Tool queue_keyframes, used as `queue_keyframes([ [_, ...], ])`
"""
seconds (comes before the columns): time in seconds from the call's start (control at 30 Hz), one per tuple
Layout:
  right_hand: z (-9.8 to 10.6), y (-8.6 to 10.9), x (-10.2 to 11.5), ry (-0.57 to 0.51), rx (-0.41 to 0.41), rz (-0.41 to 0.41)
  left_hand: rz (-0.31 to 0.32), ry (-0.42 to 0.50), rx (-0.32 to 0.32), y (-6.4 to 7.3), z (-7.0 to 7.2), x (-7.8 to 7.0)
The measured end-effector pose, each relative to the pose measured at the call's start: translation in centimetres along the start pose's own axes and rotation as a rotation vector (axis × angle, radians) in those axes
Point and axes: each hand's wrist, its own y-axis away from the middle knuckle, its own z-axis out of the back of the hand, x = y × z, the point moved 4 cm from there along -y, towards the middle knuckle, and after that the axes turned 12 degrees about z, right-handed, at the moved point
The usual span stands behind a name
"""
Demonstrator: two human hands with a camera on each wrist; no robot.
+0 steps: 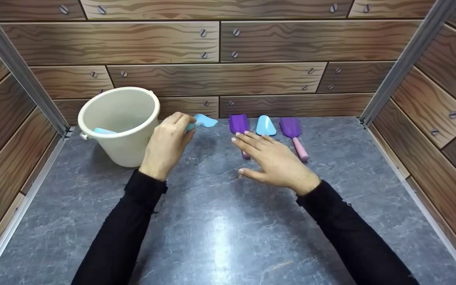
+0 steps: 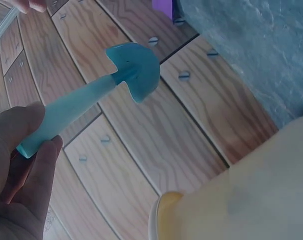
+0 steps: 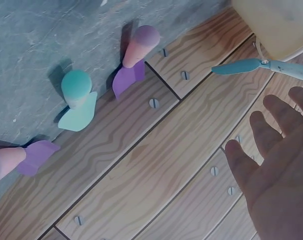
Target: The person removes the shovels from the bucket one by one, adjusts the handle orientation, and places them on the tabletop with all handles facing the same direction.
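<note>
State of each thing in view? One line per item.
Bucket: upright, uncovered
Blue piece in bucket: only partly visible
Left hand: gripping a shovel handle
Held blue shovel: lifted, outside bucket
Right hand: outstretched, holding nothing
Left purple shovel: on tabletop, partly hidden in head view
Middle blue shovel: on tabletop, handle hidden in head view
Right purple shovel: on tabletop, handle toward person

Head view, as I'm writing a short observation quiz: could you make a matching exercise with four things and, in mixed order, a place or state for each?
Column one:
1. Bucket
2. Left hand
3. Right hand
4. Unheld blue shovel

Column two:
A. Holding nothing, fingers extended
B. Between two purple shovels
C. A blue object inside
D. Gripping another blue shovel

Pairs: 1-C, 2-D, 3-A, 4-B
</note>
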Motion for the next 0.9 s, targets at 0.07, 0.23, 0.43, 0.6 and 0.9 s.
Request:
queue_keyframes([
  [0.07, -0.1, 0.2, -0.2, -0.004, -0.004, -0.001, 0.006, -0.009, 0.008, 0.1, -0.5, -0.1],
  [0.23, -0.5, 0.5, -0.5, 0.000, 0.010, -0.013, 0.022, -0.023, 0.035, 0.3, -1.9, -0.5],
  [0.43, -0.8, 0.8, -0.8, 0.008, 0.024, -0.018, 0.030, -0.044, 0.068, 0.8, -3.4, -0.6],
  [0.6, -1.0, 1.0, -1.1, 0.022, 0.020, -0.019, 0.038, -0.047, 0.082, 1.2, -4.4, -0.5],
  [0.9, -1.5, 1.5, -1.3, 0.017, 0.028, -0.022, 0.034, -0.062, 0.089, 1.6, -5.6, -0.2],
])
